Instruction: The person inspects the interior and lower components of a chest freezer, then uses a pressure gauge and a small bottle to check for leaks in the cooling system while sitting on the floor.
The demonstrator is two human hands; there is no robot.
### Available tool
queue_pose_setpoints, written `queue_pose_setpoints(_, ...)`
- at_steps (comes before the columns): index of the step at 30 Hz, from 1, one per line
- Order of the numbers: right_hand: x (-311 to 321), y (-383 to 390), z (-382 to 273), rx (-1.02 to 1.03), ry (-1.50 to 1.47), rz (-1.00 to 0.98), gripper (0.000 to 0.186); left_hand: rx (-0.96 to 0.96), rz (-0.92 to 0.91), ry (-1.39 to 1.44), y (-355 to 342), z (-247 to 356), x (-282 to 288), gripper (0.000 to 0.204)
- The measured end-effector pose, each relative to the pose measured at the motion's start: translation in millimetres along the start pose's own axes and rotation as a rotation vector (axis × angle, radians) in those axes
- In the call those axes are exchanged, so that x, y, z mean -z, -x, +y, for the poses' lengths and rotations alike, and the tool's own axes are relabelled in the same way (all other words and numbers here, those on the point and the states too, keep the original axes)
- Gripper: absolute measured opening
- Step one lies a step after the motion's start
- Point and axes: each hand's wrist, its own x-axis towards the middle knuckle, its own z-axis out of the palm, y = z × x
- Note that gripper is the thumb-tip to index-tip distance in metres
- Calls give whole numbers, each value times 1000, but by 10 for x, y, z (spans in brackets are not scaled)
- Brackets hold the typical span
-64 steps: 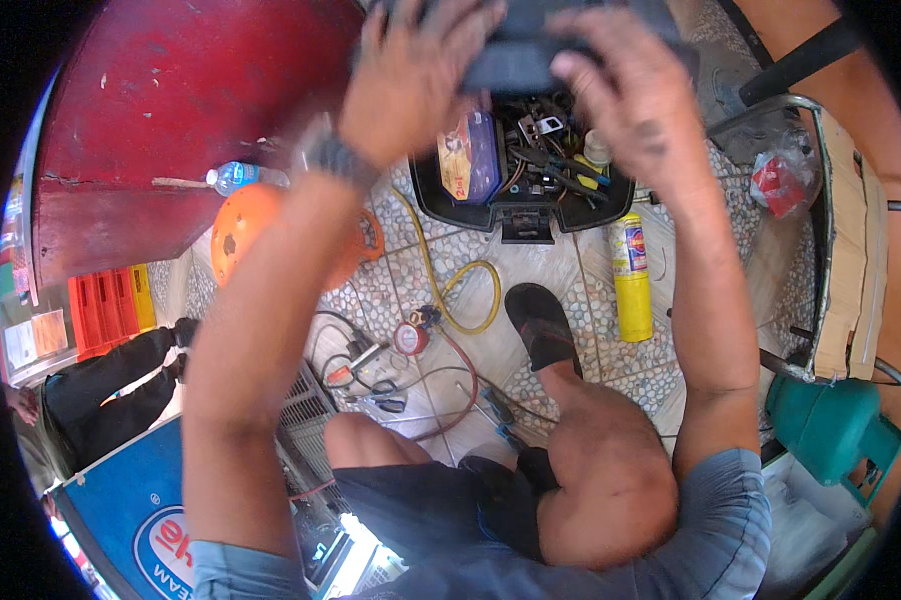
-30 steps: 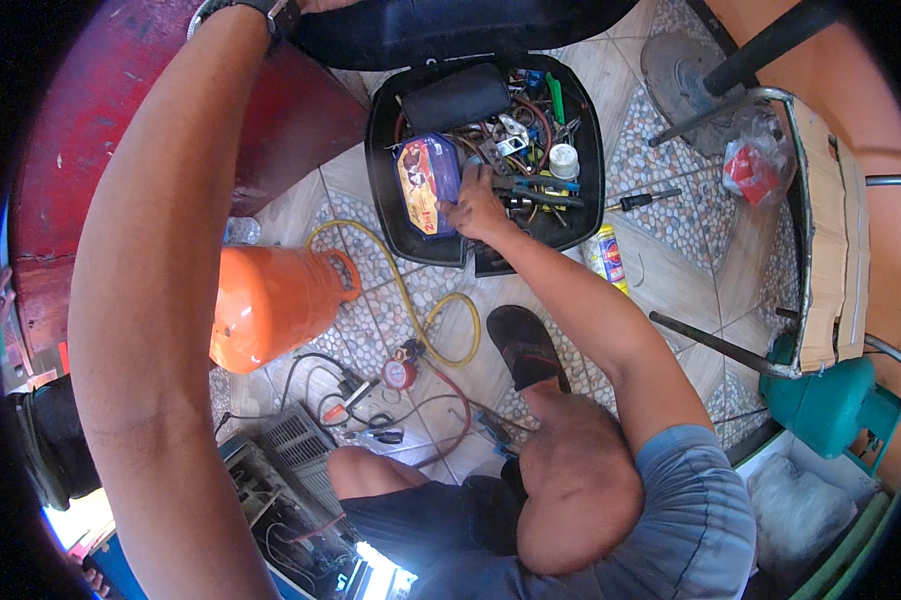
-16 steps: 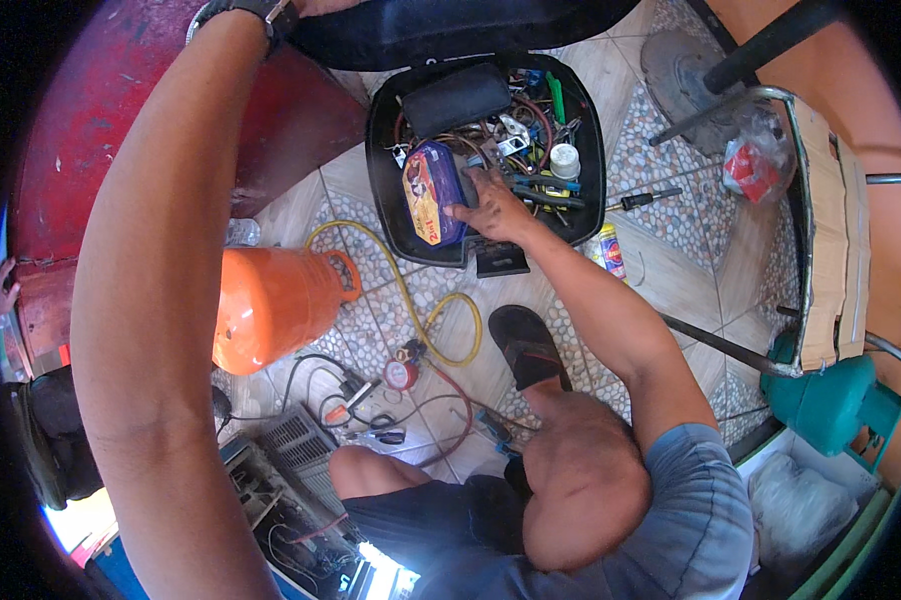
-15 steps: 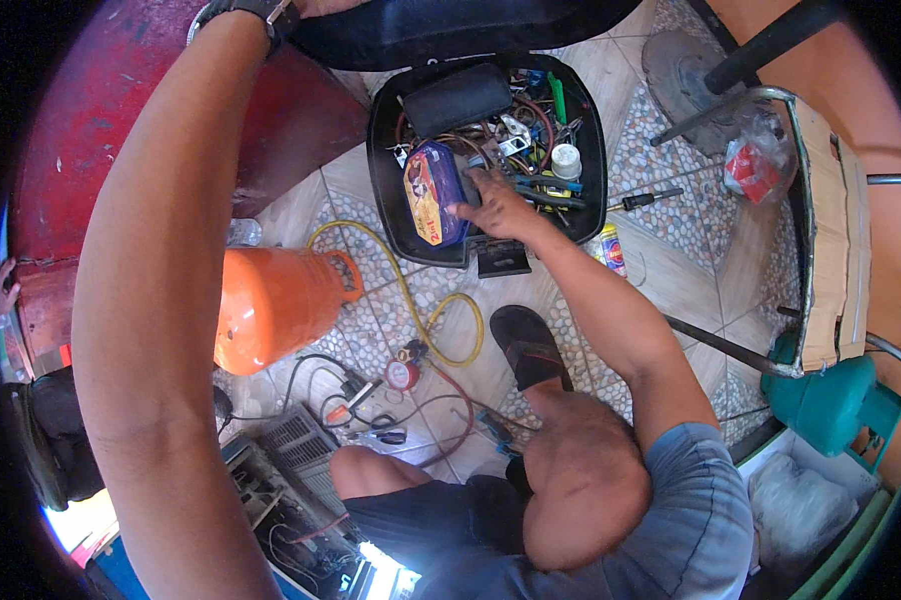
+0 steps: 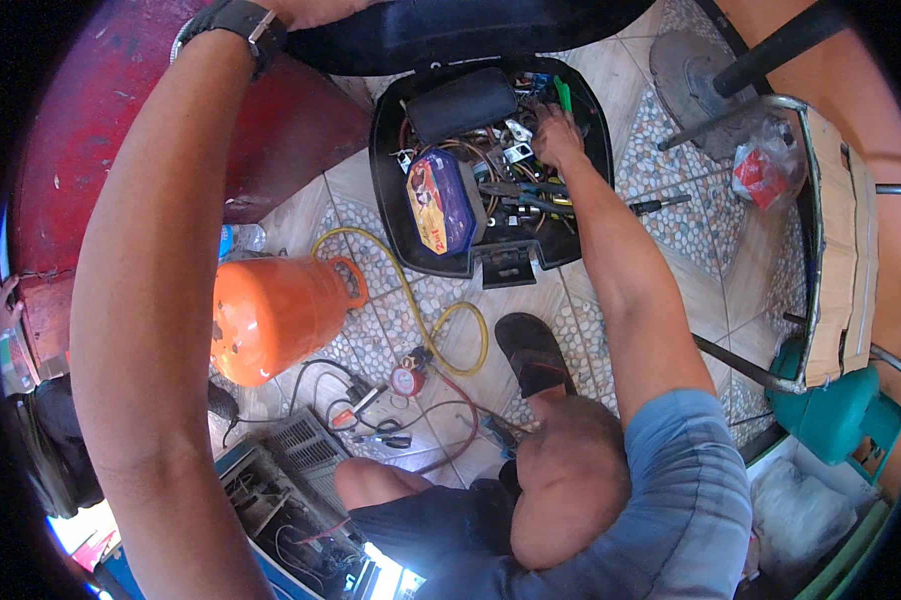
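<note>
A black case (image 5: 379, 190) lies open on the floor, full of tools and fittings. My right hand (image 5: 557, 138) is inside it at the far right, close to a bright green object (image 5: 565, 95); the fingers point down among the tools and their tips are hidden. Beside the wrist lie pliers with blue handles (image 5: 546, 188). A purple and yellow octagonal box (image 5: 439, 205) and a black zipped pouch (image 5: 462, 104) rest on the left side of the contents. At the top edge my left hand (image 5: 316, 10) meets the raised black lid (image 5: 461, 35); its fingers run out of the picture.
An orange gas cylinder (image 5: 281, 315) and a yellow hose (image 5: 399, 275) are left of centre. A red pressure gauge (image 5: 407, 381) lies among cables. An opened appliance (image 5: 281, 510) sits lower left. At right are a metal-framed cardboard panel (image 5: 839, 250) and a green cylinder (image 5: 826, 410).
My right hand has moved from beside the octagonal box to the far right of the case. The white jar and the yellow can seen before are now hidden around my right arm.
</note>
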Motion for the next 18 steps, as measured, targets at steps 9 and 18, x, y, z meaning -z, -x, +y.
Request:
queue_pose_setpoints(9, 108, 1104, -552, 133, -25, -67, 80, 13, -4, 39, -13, -91, -36, 75)
queue_pose_setpoints(18, 365, 1240, -805, 113, -82, -75, 65, 41, 0, 28, 23, -3, 39, 74)
